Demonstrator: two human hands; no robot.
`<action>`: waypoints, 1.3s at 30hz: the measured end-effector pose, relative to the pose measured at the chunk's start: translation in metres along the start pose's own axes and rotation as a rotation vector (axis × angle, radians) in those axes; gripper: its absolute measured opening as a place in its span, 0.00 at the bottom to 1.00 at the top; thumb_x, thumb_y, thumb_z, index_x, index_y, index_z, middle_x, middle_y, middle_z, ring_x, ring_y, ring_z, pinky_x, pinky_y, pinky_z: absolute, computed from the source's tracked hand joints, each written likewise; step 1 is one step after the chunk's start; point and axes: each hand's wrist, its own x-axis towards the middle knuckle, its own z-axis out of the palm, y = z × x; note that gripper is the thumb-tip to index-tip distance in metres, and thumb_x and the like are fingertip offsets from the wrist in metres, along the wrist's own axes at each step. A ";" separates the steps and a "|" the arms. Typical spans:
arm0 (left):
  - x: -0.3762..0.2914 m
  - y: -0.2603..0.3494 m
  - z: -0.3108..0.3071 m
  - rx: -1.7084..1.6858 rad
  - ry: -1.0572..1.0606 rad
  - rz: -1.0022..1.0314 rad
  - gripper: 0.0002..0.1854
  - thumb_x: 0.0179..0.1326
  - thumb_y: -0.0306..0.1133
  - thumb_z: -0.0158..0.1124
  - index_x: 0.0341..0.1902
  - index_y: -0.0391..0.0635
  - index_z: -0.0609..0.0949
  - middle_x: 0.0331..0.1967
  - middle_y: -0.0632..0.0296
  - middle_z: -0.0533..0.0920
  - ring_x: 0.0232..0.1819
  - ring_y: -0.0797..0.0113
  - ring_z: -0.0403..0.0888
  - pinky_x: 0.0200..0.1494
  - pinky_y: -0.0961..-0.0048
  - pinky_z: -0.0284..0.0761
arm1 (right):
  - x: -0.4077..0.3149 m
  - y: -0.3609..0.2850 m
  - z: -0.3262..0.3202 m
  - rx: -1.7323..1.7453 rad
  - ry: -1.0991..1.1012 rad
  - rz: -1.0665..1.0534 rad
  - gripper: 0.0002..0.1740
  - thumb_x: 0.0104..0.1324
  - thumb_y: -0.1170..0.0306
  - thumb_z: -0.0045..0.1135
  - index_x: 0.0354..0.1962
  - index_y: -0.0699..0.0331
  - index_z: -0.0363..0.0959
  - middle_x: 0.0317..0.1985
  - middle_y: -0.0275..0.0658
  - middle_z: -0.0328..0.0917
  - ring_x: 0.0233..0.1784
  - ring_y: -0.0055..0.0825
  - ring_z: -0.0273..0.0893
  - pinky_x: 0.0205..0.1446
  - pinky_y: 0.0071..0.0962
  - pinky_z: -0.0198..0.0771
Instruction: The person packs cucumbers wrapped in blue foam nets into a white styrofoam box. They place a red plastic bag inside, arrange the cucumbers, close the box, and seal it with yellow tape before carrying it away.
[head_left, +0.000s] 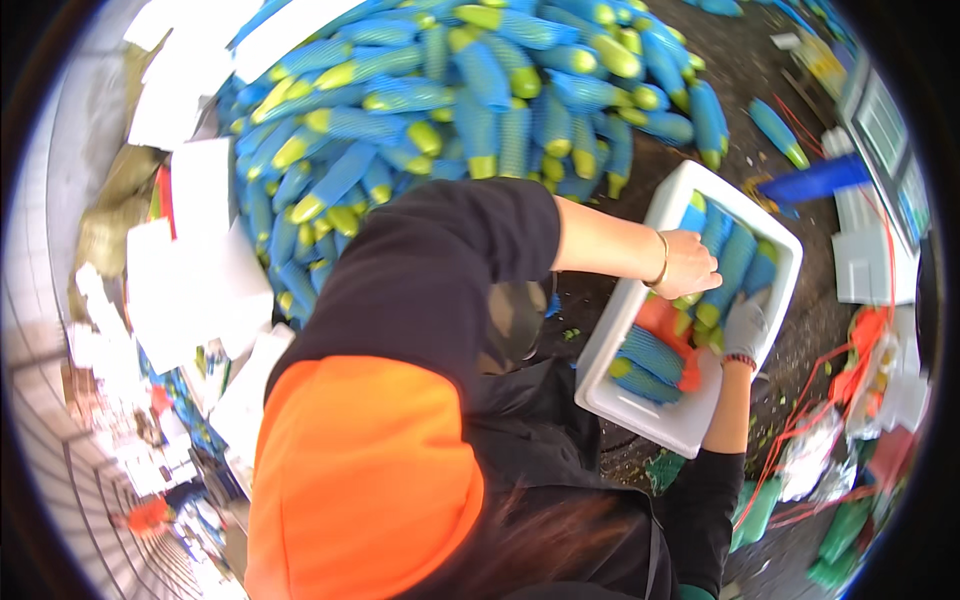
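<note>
Before me stands a white foam box (652, 420) holding green vegetables in blue net sleeves (731, 262) and a piece of orange-red material (667, 322). My left hand (688, 264), bare with a bracelet at the wrist, is over the vegetables, its fingers bent; what lies under them is hidden. My right hand (745, 328), in a pale glove, reaches in along the right wall and touches the lower end of a netted vegetable. Its fingertips are partly hidden. More netted vegetables (649, 364) lie at the box's near end.
A large heap of netted vegetables (480, 82) fills the far side and left. A single one (776, 131) lies on the dark floor beyond the box. White foam boxes and lids (195, 292) stand at left. Red cord (795, 420) and green net bags (840, 532) lie at right.
</note>
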 end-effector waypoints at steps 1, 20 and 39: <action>-0.038 -0.010 -0.024 -0.041 0.042 0.051 0.15 0.61 0.32 0.63 0.51 0.46 0.84 0.48 0.54 0.88 0.49 0.52 0.87 0.52 0.52 0.80 | 0.002 0.000 -0.007 -0.068 -0.241 0.107 0.42 0.81 0.52 0.42 0.78 0.72 0.44 0.46 0.62 0.86 0.50 0.56 0.87 0.56 0.51 0.80; -0.559 0.009 -0.050 -1.822 1.529 -1.106 0.23 0.64 0.42 0.73 0.53 0.35 0.85 0.43 0.52 0.89 0.39 0.62 0.89 0.47 0.62 0.87 | -0.203 -0.351 -0.288 0.939 -0.372 -0.552 0.37 0.74 0.56 0.63 0.73 0.68 0.66 0.50 0.45 0.86 0.48 0.32 0.85 0.54 0.35 0.78; -0.518 0.135 -0.091 -0.072 1.445 -0.983 0.17 0.50 0.37 0.77 0.39 0.48 0.78 0.31 0.61 0.76 0.32 0.54 0.80 0.30 0.59 0.74 | -0.287 -0.473 -0.275 0.755 -0.384 -0.751 0.62 0.52 0.73 0.77 0.81 0.67 0.49 0.54 0.45 0.80 0.60 0.41 0.79 0.64 0.36 0.74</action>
